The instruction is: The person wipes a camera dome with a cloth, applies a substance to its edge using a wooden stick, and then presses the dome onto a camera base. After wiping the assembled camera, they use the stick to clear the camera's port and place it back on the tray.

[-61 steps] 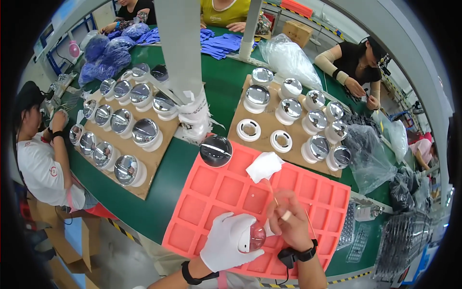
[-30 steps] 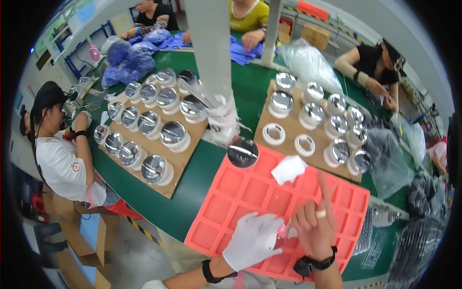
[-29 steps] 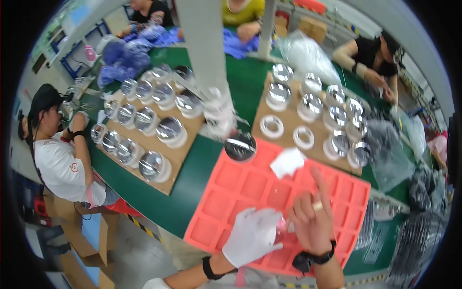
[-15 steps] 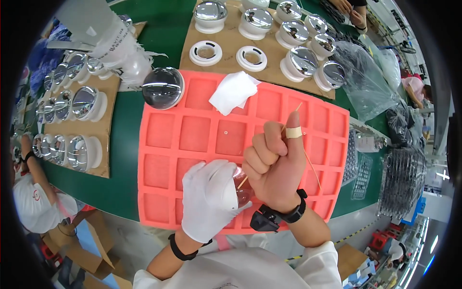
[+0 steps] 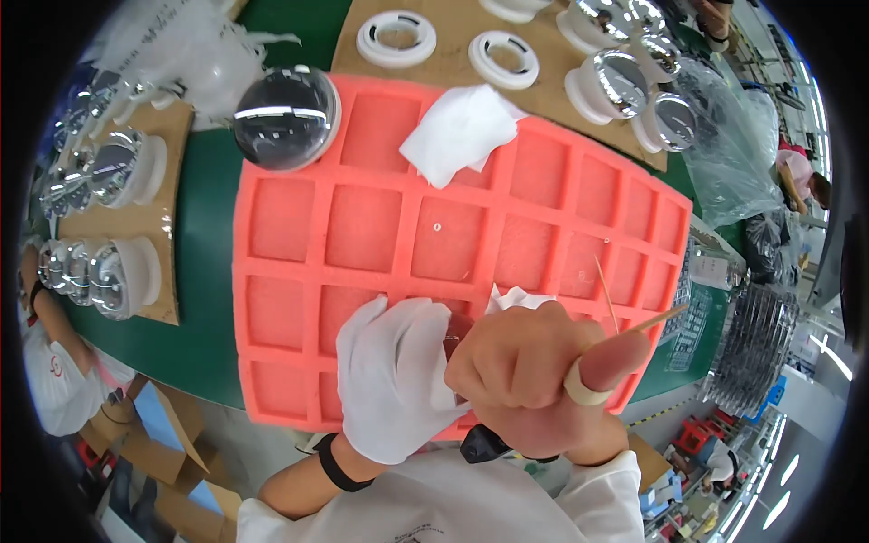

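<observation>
Above the near half of the red tray (image 5: 362,226), the gloved left hand (image 5: 394,380) grips a mostly hidden clear dome (image 5: 459,331) and the bare right hand (image 5: 534,380) beside it clutches a thin stick (image 5: 659,319), whose hidden end could slip and scratch the dome.

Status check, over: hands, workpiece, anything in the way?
Left hand, gloved, holding dome. Right hand, bare, gripping thin stick. Hands hide most of dome. White cloth on pink tray, beyond them.

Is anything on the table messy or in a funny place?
Yes, a little. A white wipe lies crumpled over a divider of the pink tray. Also, two white rings on the cardboard sit bare, while neighbours wear mirrored domes. I see nothing spilled.
</observation>
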Available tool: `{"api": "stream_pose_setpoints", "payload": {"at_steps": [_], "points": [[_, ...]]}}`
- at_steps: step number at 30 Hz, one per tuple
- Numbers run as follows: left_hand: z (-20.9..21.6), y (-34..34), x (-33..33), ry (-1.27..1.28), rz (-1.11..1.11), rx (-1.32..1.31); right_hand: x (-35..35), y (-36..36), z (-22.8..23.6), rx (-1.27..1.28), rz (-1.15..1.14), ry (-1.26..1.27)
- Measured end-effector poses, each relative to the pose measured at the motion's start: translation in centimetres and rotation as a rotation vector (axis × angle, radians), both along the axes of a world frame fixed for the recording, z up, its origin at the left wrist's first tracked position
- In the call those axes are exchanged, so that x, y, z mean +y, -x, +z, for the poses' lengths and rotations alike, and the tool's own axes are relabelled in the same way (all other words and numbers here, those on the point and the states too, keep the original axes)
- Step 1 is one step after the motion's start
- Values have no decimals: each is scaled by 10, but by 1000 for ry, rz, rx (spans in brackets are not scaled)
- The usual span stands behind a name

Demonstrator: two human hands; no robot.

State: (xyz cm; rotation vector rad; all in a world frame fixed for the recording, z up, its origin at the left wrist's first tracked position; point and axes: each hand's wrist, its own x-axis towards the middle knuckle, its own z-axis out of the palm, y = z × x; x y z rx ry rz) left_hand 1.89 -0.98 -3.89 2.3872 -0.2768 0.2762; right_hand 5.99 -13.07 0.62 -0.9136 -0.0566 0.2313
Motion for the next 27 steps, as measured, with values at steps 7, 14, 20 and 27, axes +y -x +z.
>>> {"api": "stream_pose_setpoints", "payload": {"at_steps": [7, 14, 20, 27], "points": [[2, -5, 7, -17, 38, -12, -4, -3, -9, -139, 114, -128], [-10, 2, 12, 108, -86, 46, -5, -8, 3, -175, 225, 227], [-5, -2, 5, 104, -61, -29, -13, -11, 16, -366, 371, 861], [-4, 2, 13, 31, -180, 101, -17, -17, -3, 251, 118, -445]]}}
